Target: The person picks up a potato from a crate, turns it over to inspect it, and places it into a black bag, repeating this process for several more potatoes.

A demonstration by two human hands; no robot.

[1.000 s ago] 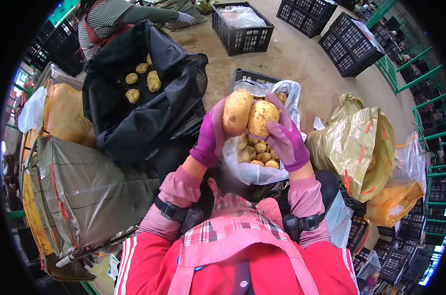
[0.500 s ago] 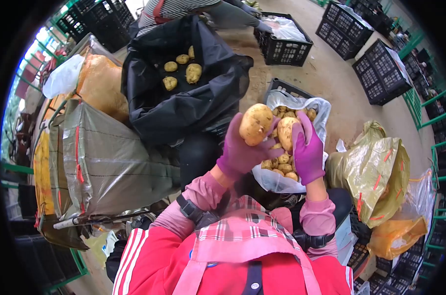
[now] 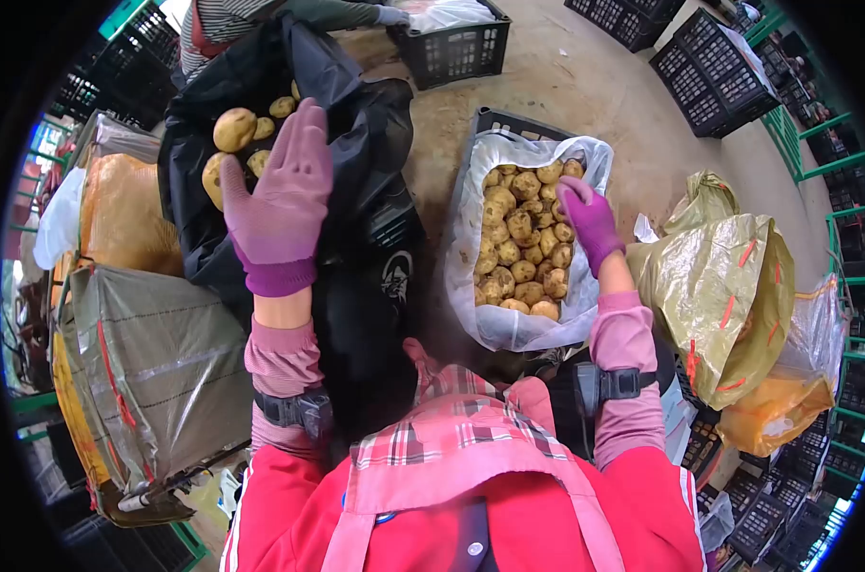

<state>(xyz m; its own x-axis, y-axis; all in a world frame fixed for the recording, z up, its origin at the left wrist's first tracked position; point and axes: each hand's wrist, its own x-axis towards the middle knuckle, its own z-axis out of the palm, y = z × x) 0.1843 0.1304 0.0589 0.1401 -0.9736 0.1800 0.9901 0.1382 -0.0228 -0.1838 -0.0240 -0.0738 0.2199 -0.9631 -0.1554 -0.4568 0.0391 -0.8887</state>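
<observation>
My left hand point(image 3: 278, 195), in a pink-purple glove, is spread open above the black-lined crate point(image 3: 356, 124). Just beyond its thumb and fingers a large potato point(image 3: 234, 130) and several others lie or drop over the black lining. My right hand point(image 3: 590, 221), gloved alike, is at the right edge of a crate with a white liner point(image 3: 463, 286), its fingers curled together. Whether anything is between those fingers is hidden. Many small potatoes point(image 3: 520, 225) fill the white liner.
Green woven sacks point(image 3: 709, 286) and an orange bag point(image 3: 774, 418) stand at the right. Grey sacks point(image 3: 165, 362) stand at the left. Black crates point(image 3: 714, 76) are on the floor beyond, and a co-worker's gloved hand point(image 3: 391, 15) touches a crate point(image 3: 459, 50) at the top.
My left hand has moved left over the black lining and let go of its large potato. My right hand has shifted to the liner's right edge, and its large potato no longer shows. The view has shifted.
</observation>
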